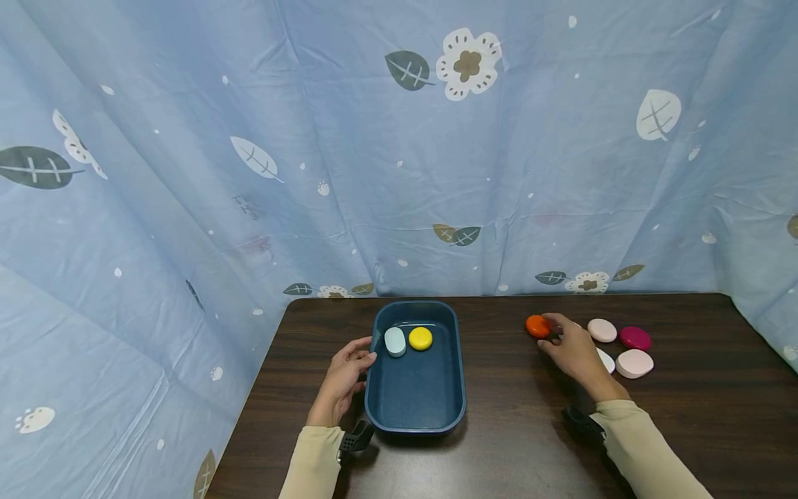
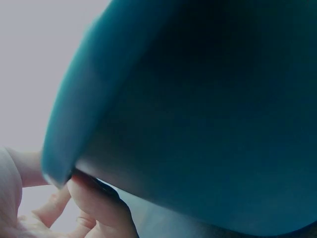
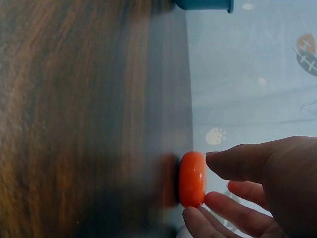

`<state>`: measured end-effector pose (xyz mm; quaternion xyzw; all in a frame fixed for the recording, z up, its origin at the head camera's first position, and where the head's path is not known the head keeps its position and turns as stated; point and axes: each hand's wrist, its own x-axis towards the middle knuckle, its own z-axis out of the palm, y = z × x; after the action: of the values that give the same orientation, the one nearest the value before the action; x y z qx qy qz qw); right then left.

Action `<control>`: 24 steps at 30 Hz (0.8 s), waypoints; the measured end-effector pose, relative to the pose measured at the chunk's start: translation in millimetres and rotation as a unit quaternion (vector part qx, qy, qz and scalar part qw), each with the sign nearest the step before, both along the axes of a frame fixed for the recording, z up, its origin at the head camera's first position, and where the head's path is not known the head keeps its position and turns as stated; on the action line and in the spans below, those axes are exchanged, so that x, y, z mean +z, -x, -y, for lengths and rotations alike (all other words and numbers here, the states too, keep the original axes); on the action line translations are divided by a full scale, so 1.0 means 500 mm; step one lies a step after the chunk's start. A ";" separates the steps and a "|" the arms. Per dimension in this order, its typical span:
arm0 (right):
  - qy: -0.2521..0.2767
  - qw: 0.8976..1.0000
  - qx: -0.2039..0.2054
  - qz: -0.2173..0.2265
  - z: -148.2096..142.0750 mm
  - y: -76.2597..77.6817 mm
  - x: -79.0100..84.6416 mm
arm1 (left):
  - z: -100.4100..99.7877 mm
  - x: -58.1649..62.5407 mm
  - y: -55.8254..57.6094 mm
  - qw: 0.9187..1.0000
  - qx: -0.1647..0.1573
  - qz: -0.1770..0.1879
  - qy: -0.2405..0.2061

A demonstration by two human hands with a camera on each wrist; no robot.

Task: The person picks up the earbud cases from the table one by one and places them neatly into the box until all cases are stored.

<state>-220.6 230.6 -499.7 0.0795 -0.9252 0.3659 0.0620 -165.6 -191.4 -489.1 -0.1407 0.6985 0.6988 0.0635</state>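
Note:
At the left long side of a dark blue rectangular tray, my left hand grips the rim. In the left wrist view, a fingertip presses up under the tray's lip. Inside the tray lie a pale mint oval block and a yellow round block. My right hand reaches over a glossy orange round block on the table. Thumb and fingers spread around it, fingertips right at its edge in the right wrist view.
Right of and under my right hand are a pale pink block, a magenta block, a larger pale pink block and a partly hidden white one. The dark wooden table ends at a blue patterned curtain.

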 end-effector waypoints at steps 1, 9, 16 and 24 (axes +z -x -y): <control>0.000 1.000 0.002 0.000 0.002 -0.001 0.000 | 0.000 0.000 -0.001 1.000 0.001 0.002 0.001; -0.013 1.000 0.003 -0.020 0.021 -0.003 -0.007 | -0.001 0.007 -0.005 1.000 -0.004 0.003 0.009; -0.040 0.999 0.011 -0.007 0.032 0.015 -0.010 | 0.000 0.009 -0.006 1.000 -0.003 0.004 0.008; -0.071 0.997 0.012 0.006 0.042 0.025 -0.005 | 0.000 0.008 -0.005 1.000 -0.002 0.002 0.007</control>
<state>-233.1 209.4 -502.1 0.0930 -0.9480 0.3009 0.0463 -163.1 -191.4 -484.9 -0.1413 0.7037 0.6932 0.0652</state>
